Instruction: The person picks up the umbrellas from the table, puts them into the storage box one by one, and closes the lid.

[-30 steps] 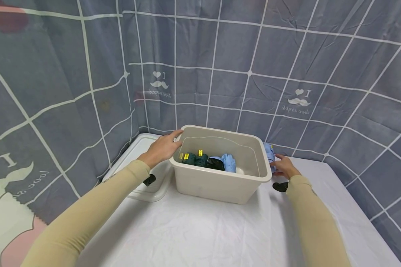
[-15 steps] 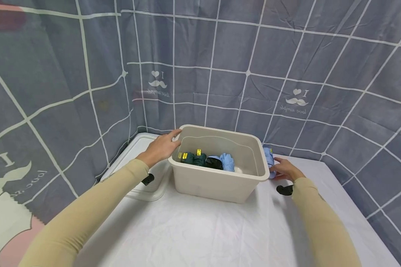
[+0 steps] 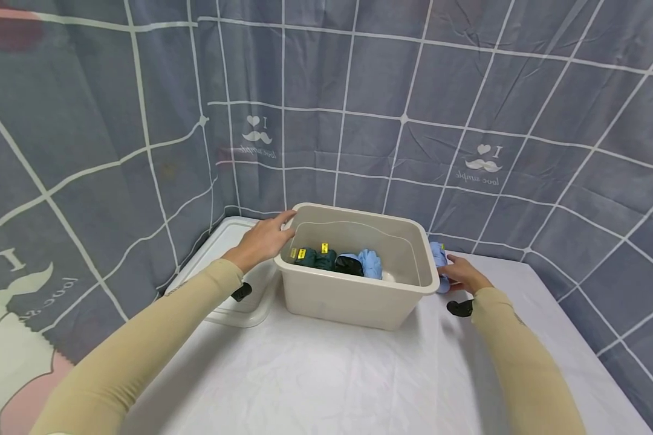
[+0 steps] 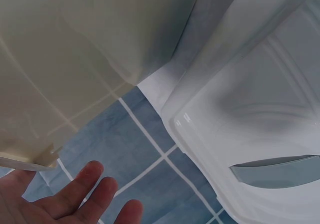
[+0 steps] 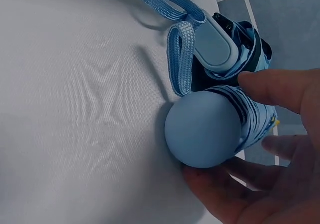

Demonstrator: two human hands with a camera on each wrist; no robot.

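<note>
My right hand [image 3: 467, 277] is at a light-blue folded umbrella [image 5: 202, 129] with a rounded handle end, lying on the white cloth outside the bin's right end. In the right wrist view the thumb reaches over its furled fabric and the fingers curl along its other side. A second blue folded umbrella [image 5: 215, 43], with a flat handle end and a woven wrist strap [image 5: 167, 3], lies against it. My left hand [image 3: 263, 240] rests on the left rim of a beige plastic bin [image 3: 337, 299]. In the left wrist view several of its fingers [image 4: 97, 199] extend free below the rim.
Inside the bin stand dark-green bundles [image 3: 324, 260] with yellow tags, a black one [image 3: 349, 266] and a light-blue one [image 3: 370, 263]. A white lid [image 4: 260, 114] lies to its left. Grey gridded curtains [image 3: 326, 139] enclose the white-covered table [image 3: 305, 380] at the back and left.
My right hand shifts slightly around the blue umbrella at the bin's right end, and the umbrella's visible part shifts a little. My left hand stays on the rim.
</note>
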